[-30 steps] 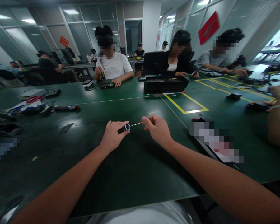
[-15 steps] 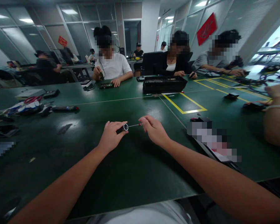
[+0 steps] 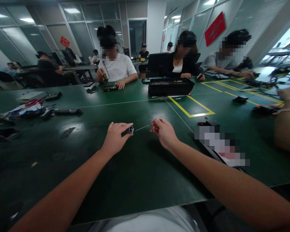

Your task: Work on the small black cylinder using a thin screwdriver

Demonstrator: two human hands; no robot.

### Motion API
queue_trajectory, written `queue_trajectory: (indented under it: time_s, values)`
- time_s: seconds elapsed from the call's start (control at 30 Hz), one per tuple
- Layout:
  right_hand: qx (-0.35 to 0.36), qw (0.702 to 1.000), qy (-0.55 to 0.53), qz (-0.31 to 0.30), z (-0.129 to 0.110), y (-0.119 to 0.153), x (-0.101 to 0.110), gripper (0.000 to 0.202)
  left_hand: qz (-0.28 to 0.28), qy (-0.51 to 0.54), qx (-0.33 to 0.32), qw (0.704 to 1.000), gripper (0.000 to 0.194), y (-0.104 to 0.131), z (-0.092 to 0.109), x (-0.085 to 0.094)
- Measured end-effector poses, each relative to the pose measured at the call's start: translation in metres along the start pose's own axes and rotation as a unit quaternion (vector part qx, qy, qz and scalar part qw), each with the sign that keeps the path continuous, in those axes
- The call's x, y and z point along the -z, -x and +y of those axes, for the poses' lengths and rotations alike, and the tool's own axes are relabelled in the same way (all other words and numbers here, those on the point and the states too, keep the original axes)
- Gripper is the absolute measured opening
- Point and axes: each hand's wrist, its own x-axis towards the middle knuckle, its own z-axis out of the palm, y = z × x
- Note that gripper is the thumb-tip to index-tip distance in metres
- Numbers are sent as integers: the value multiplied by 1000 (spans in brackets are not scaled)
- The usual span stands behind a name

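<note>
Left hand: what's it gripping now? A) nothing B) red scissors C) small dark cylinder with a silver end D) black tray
C: the left hand is closed on a small dark cylinder with a silver end, while the right hand pinches a thin rod at that end.

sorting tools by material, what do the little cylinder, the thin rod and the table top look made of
Cylinder: probably metal; dark body, shiny silvery end ring. Rod: likely steel; thin, grey, glinting, with a red, perhaps plastic, grip at the right hand. Table: smooth green mat, glossy reflections.

The black tray (image 3: pixel 170 86) lies on the table (image 3: pixel 135 174), behind the hands (image 3: pixel 140 135).
</note>
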Motion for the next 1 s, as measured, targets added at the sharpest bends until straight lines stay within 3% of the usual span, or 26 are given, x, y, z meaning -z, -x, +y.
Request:
queue_trajectory:
  time_s: [0.27,0.53,0.8,1.0]
  values:
    - [39,998,32,27,5,0,0,25,-14,7,31,999,39,-1,-4,-2]
    - [71,995,49,58,1,-2,2,23,11,122,96,988,39,-3,4,5]
    - [91,992,62,60,-2,-3,7,23,-87,181,113,973,41,-11,13,13]
    - [95,992,44,74,-10,0,3,23,-180,34,70,980,34,-30,21,7]
